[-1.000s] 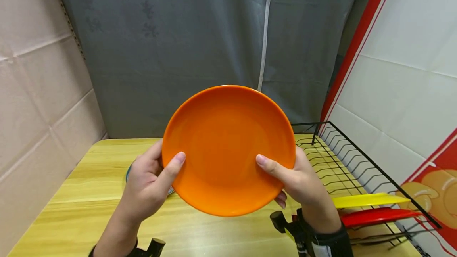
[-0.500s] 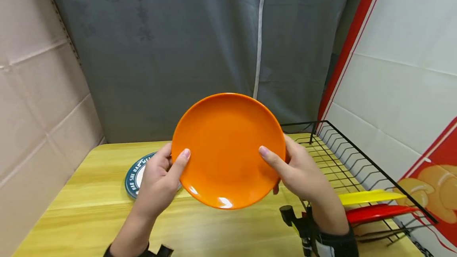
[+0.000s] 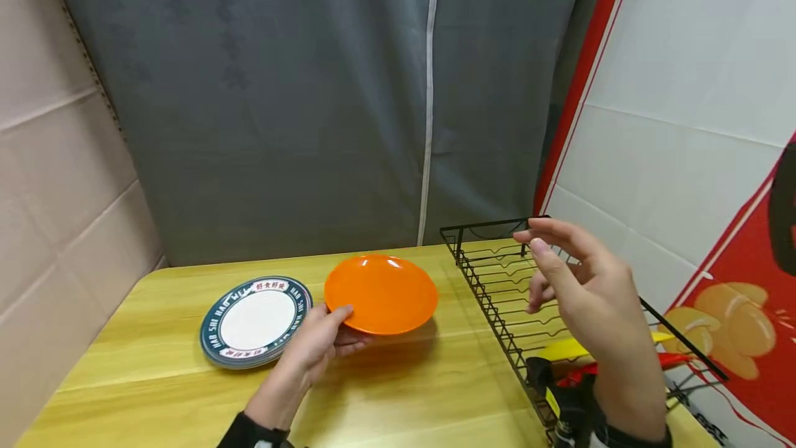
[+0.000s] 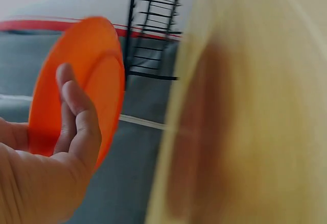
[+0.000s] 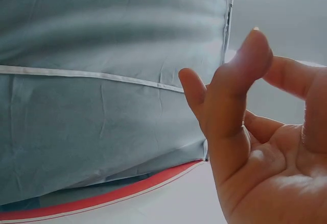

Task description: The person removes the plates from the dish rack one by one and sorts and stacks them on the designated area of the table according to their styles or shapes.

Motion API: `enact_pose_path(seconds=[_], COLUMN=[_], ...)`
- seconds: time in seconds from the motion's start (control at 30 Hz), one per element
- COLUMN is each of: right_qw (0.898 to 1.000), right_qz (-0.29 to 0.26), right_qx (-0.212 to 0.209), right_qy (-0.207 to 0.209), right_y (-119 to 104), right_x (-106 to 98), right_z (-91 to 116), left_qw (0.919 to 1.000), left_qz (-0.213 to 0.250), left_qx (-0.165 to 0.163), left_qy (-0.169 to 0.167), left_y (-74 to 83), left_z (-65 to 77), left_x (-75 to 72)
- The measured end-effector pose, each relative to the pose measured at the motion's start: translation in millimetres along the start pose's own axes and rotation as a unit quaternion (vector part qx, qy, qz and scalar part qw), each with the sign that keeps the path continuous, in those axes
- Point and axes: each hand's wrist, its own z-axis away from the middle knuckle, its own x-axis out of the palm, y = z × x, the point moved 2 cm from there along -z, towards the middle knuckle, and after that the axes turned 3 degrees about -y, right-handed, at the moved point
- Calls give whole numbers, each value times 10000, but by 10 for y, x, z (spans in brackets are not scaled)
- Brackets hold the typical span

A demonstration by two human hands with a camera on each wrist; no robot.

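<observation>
Clearly, the left hand (image 3: 317, 341) holds the orange plate (image 3: 381, 294) by its near left edge, thumb over the rim and fingers beneath. The plate is raised off the table (image 3: 398, 406), over its middle, with a shadow below it; the left wrist view shows the gap. Just left of it on the table lies a patterned plate (image 3: 258, 320), white with a blue lettered rim.

The right hand (image 3: 591, 296) holds nothing; its fingers are loosely bent, thumb and forefinger a little apart. It is raised at the right, in front of the black rack (image 3: 485, 225). At the rack's near end sit a yellow plate (image 3: 562, 349) and a red plate (image 3: 674, 361), both partly hidden by the right arm. A grey curtain (image 3: 280, 123) hangs at the far side.
</observation>
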Motion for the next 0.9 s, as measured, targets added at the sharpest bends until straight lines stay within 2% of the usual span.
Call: enact_pose_path(seconds=[0.13, 0.3, 0.47, 0.73, 0.83, 0.9], right_qw=[9996, 9993, 9997, 9993, 9989, 9968], right_qz=[-224, -290, -150, 228, 456, 728], right_qx=[-170, -146, -110, 258, 76, -157], right_qy=[-90, -193, -152, -131, -113, -276], right_y=[-10, -10, -14, -14, -21, -20], right_x=[33, 45, 25, -5, -23, -34], right_z=[-10, -5, 7, 51, 59, 53], left_qw=[9987, 9980, 9975, 9934, 9926, 9930], left_qz=[366, 368, 392, 291, 78, -67], left_qx=[-337, -433, -494, -887, -975, -992], left_qy=[-120, -264, -321, -669, -726, -638], left_y=[-229, -392, -463, -517, -523, -534], left_z=[-110, -179, -227, -239, -235, -217], left_x=[-53, -66, -53, -40, -47, -66])
